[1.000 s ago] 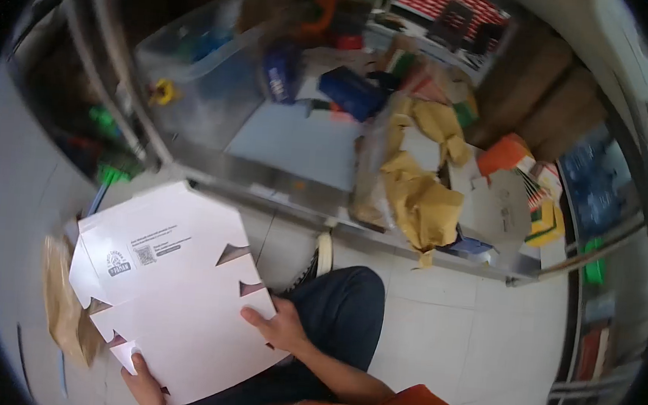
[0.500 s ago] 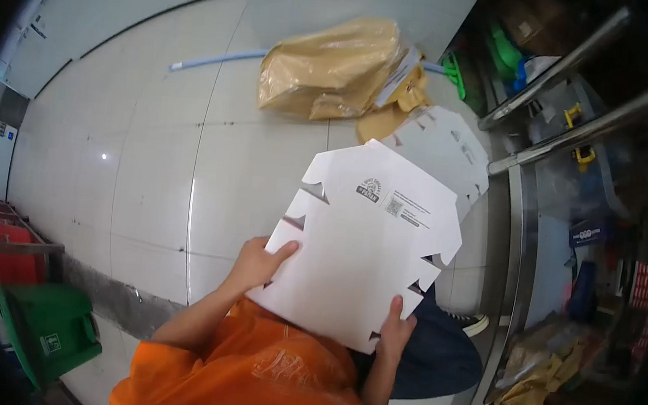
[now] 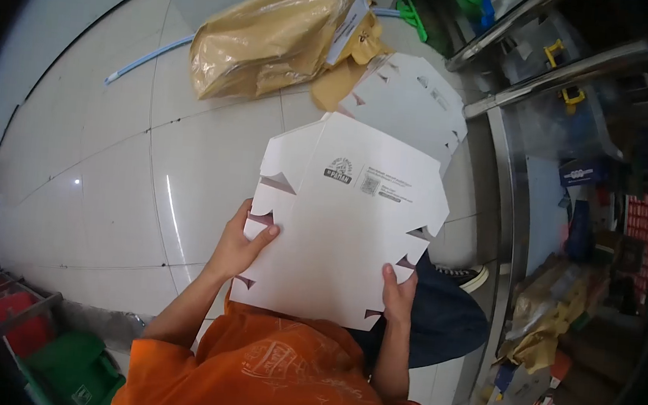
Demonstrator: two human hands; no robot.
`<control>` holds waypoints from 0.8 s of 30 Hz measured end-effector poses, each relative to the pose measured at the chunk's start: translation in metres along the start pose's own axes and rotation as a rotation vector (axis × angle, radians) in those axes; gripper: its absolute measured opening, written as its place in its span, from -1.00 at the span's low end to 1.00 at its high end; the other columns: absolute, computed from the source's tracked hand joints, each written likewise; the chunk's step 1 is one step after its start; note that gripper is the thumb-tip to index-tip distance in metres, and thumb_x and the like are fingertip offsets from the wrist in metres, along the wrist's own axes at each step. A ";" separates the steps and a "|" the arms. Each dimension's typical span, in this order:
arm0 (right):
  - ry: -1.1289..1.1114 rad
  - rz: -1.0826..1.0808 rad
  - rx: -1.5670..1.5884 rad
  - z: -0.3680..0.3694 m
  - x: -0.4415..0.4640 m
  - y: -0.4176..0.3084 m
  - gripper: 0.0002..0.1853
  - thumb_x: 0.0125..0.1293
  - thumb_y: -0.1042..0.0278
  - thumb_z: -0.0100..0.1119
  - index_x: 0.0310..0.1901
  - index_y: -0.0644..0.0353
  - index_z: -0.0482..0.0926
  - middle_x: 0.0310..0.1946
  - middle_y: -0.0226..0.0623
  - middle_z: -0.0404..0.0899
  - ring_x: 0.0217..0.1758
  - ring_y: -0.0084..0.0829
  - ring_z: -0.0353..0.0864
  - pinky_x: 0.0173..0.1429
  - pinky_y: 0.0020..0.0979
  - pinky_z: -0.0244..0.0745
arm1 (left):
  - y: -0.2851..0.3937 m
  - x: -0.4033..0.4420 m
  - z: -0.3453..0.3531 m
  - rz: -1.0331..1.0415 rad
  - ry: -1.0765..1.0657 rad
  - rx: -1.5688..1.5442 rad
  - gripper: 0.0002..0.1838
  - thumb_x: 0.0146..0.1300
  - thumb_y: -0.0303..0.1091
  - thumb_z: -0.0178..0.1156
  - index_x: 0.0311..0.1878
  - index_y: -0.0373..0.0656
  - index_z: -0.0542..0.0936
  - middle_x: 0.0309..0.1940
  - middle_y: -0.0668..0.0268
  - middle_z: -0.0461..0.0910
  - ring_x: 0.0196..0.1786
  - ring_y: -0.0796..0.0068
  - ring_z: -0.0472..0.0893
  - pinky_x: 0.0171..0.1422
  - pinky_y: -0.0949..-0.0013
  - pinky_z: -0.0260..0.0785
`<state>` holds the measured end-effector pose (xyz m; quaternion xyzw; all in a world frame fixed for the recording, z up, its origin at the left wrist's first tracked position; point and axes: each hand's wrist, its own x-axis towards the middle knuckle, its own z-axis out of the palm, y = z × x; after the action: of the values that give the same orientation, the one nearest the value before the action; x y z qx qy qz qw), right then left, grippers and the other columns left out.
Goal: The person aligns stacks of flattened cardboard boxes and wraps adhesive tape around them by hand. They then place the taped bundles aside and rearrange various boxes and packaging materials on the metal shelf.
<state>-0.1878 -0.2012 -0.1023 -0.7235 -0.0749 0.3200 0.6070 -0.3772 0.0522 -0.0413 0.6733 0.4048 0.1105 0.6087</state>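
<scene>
A flat white cardboard box blank (image 3: pixel 328 241) with notched sides lies across my lap, held by both hands. A round logo, a small QR code and fine text are printed on its upper half. My left hand (image 3: pixel 243 243) grips the left edge, thumb on top and fingers mostly hidden underneath. On the right edge, near the bottom, my right hand (image 3: pixel 399 291) closes the same way with its thumb on the face. Whether the blank is a single sheet or several stacked ones, I cannot tell. Beyond it, more white box blanks (image 3: pixel 412 103) lie on the floor.
A large brown plastic-wrapped package (image 3: pixel 268 38) lies on the tiled floor, with a pale blue tube (image 3: pixel 149 59) by it. A metal rack (image 3: pixel 558 80) with cluttered shelves stands at right. A green chair or bin (image 3: pixel 71 373) is at lower left.
The view has shifted, so the floor items sit higher and further left. The box blank has turned a little and is more upright in view, both hands still on its edges.
</scene>
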 end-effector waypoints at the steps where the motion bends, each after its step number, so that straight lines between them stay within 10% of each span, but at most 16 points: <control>1: -0.015 0.033 0.010 -0.005 -0.001 0.004 -0.44 0.27 0.24 0.30 0.17 0.42 0.36 0.04 -0.14 0.51 0.07 -0.41 0.49 0.17 -0.36 0.40 | -0.002 -0.004 -0.003 0.020 -0.019 0.008 -0.54 0.33 -0.32 0.21 0.22 -0.29 0.36 -0.02 0.19 0.57 0.08 0.46 0.53 0.18 0.32 0.37; 6: -0.143 0.179 0.615 -0.022 0.000 0.012 -0.37 0.27 0.41 0.18 0.34 0.35 0.20 0.17 -0.09 0.44 0.18 -0.25 0.50 0.25 -0.24 0.43 | -0.026 -0.003 -0.015 -0.106 -0.163 -0.477 -0.57 0.36 -0.37 0.15 0.24 -0.24 0.34 0.02 0.28 0.54 0.12 0.52 0.48 0.24 0.38 0.31; 17: 0.018 0.174 0.507 -0.037 -0.023 0.038 -0.26 0.10 0.49 0.06 0.38 0.28 0.14 0.15 -0.11 0.41 0.23 -0.15 0.44 0.29 -0.11 0.39 | -0.019 -0.007 -0.015 -0.027 -0.309 -0.375 -0.35 0.28 -0.33 0.24 0.35 -0.24 0.17 0.08 0.16 0.50 0.13 0.41 0.50 0.25 0.31 0.32; 24: 0.285 0.313 0.101 -0.052 -0.022 0.045 -0.07 0.02 -0.11 0.46 0.30 0.25 0.23 0.08 -0.21 0.48 0.10 -0.22 0.55 0.12 -0.14 0.56 | 0.000 0.035 -0.035 -0.120 -0.336 -0.451 -0.09 0.12 -0.29 0.41 0.41 -0.26 0.06 0.17 0.03 0.43 0.20 0.30 0.48 0.31 0.24 0.31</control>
<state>-0.1889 -0.2672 -0.1331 -0.7330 0.1411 0.3081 0.5898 -0.3767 0.1015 -0.0457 0.5045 0.3025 0.0486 0.8072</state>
